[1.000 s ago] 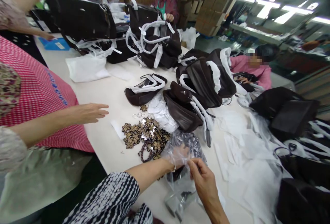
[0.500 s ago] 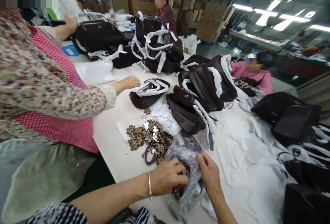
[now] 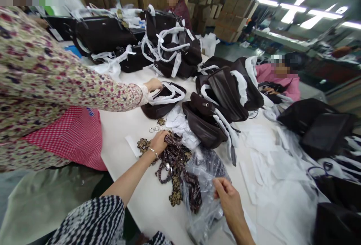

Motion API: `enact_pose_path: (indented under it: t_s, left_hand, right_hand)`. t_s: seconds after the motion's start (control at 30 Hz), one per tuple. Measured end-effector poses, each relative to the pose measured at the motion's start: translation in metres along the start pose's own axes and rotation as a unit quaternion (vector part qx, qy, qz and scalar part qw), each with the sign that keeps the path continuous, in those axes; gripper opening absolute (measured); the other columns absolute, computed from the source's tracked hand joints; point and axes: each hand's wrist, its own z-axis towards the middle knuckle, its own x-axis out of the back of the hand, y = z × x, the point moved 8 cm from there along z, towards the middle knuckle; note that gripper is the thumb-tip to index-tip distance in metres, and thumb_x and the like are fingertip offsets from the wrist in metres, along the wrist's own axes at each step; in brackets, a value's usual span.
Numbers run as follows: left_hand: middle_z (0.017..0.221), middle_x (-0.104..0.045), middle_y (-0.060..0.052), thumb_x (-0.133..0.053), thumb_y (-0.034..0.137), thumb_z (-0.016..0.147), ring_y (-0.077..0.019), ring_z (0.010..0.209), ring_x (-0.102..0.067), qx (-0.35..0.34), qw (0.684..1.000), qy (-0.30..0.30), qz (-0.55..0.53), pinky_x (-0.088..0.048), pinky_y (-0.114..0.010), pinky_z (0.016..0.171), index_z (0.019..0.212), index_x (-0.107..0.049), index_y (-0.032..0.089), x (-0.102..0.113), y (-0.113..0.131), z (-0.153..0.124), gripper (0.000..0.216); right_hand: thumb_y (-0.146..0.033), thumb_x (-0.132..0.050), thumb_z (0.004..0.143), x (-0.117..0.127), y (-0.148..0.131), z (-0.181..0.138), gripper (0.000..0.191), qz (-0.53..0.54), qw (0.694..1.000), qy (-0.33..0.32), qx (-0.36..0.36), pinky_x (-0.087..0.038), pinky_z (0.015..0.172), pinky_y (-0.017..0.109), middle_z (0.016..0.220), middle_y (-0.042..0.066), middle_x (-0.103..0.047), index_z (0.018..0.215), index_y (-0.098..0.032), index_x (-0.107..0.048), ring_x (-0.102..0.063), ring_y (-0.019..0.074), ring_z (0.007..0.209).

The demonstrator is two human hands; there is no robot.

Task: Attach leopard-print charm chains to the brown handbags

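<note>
A clear, crinkled plastic bag lies on the white surface near its front edge, with dark contents showing through the film. The right grip, a bare hand at the bag's right side, is pinched narrow on the film, thumb against curled fingers. The left grip, a bare hand with a silver bracelet at the wrist, is left of the bag and a little farther off, its fingers curled round one end of a tangle of dark brown braided cords. More of these cords lie against the bag's left side. Flat, flower-shaped, leopard-patterned charms lie among the cords, also left of the bag; one sits apart beyond them, near several silver metal rings.

Just beyond the bag is a dark brown leather handbag with white-wrapped handles, and to its left, crumpled white paper pieces. Farther beyond and left of the bag, a co-worker's hand, reaching from a floral sleeve, touches a smaller dark brown handbag. Thin white sheets spread out right of the bag.
</note>
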Motion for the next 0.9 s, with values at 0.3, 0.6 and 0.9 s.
enact_pose_path:
  t_s: [0.3, 0.6, 0.9]
  left_hand:
    - [0.131, -0.053, -0.011, -0.069, 0.043, 0.071, -0.0332, 0.115, -0.051, -0.062, 0.964, -0.158, 0.205, -0.043, -0.044, 0.092, 0.134, -0.045, 0.031, 0.012, 0.014, 0.016, 0.068]
    - [0.156, -0.016, -0.024, -0.078, 0.057, 0.057, -0.0430, 0.141, -0.021, 0.013, 0.960, -0.163, 0.228, -0.024, -0.054, 0.108, 0.150, -0.014, 0.022, -0.050, -0.005, 0.107, 0.118]
    - [0.155, -0.008, -0.029, -0.081, 0.060, 0.052, -0.0470, 0.142, -0.006, -0.021, 0.956, -0.167, 0.242, -0.020, -0.056, 0.112, 0.151, -0.010, 0.013, -0.092, -0.007, 0.123, 0.131]
  right_hand:
    - [-0.063, -0.054, 0.077, 0.010, 0.010, 0.003, 0.044, -0.025, 0.999, 0.000, -0.025, -0.046, 0.060, 0.029, 0.058, 0.000, -0.060, 0.076, -0.020, -0.066, -0.058, 0.0205, 0.061]
    - [-0.040, -0.054, 0.086, -0.032, -0.080, 0.063, 0.033, -0.139, 0.968, -0.004, 0.210, -0.044, 0.098, 0.041, 0.118, 0.010, -0.063, 0.114, -0.024, -0.062, -0.057, 0.0272, 0.111]
    - [-0.031, -0.060, 0.079, -0.121, -0.043, 0.181, 0.042, -0.189, 0.960, -0.159, 0.129, -0.046, 0.094, 0.044, 0.114, 0.013, -0.065, 0.118, -0.017, -0.059, -0.060, 0.0314, 0.108]
